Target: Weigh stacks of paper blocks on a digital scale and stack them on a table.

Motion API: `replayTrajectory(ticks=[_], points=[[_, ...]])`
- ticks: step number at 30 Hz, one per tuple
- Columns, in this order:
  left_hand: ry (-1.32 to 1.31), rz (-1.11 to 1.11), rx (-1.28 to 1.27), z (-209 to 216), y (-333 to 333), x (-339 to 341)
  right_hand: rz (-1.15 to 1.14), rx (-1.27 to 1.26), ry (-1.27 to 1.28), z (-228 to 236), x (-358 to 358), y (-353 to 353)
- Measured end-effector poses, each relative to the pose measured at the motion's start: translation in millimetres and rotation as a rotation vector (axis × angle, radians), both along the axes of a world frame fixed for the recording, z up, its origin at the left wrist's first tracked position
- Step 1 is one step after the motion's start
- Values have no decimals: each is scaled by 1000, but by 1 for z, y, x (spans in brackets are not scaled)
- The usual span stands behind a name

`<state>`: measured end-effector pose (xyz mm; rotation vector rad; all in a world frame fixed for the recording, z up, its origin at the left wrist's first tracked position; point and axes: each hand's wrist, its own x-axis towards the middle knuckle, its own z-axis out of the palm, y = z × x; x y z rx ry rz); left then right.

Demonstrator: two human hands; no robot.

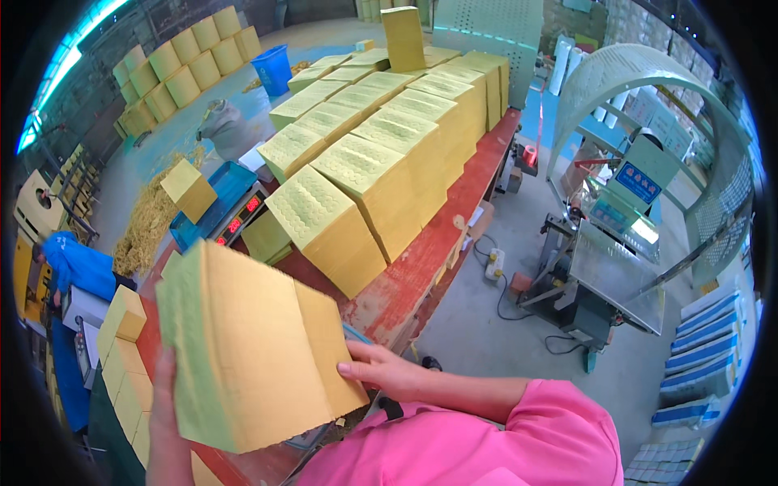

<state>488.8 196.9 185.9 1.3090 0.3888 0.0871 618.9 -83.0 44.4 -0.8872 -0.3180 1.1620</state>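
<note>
A thick stack of yellow paper sheets (pixel 251 348) with a wavy-patterned edge is held tilted in front of me, above the red table. My left hand (pixel 164 413) grips its left side, and most of those fingers are hidden behind it. On its right side my right hand (pixel 379 368) is closed, thumb on the front face and fingers partly out of sight. Just beyond, several similar paper stacks (pixel 385 134) stand in rows on the red table (pixel 385 296). A smaller yellow paper block (pixel 190 191) rests on the blue tray (pixel 229 189) of a scale with red digits.
Along the left run several yellow blocks (pixel 126 356). A person in blue (pixel 81 263) bends there. A metal machine (pixel 604 259) with a large curved guard stands right, cables on the floor. Beyond lie a blue bin (pixel 273 70), large yellow rolls (pixel 185 46) and loose shreds (pixel 150 215).
</note>
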Motion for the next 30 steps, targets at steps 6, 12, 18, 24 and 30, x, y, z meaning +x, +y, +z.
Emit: replayTrajectory(ticks=[6, 12, 18, 24, 30], points=[[-284, 41, 268, 51, 23, 113, -194, -4, -298, 85, 120, -20], [-694, -55, 1263, 97, -41, 335, -310, 35, -379, 113, 341, -41], [-528, -72, 222, 83, -65, 536, -302, -75, -287, 126, 528, -53], [-228, -113, 106, 88, -76, 665, -187, -96, -279, 107, 653, -48], [21, -189, 215, 69, -80, 726, -130, -393, -418, 95, 707, -51]])
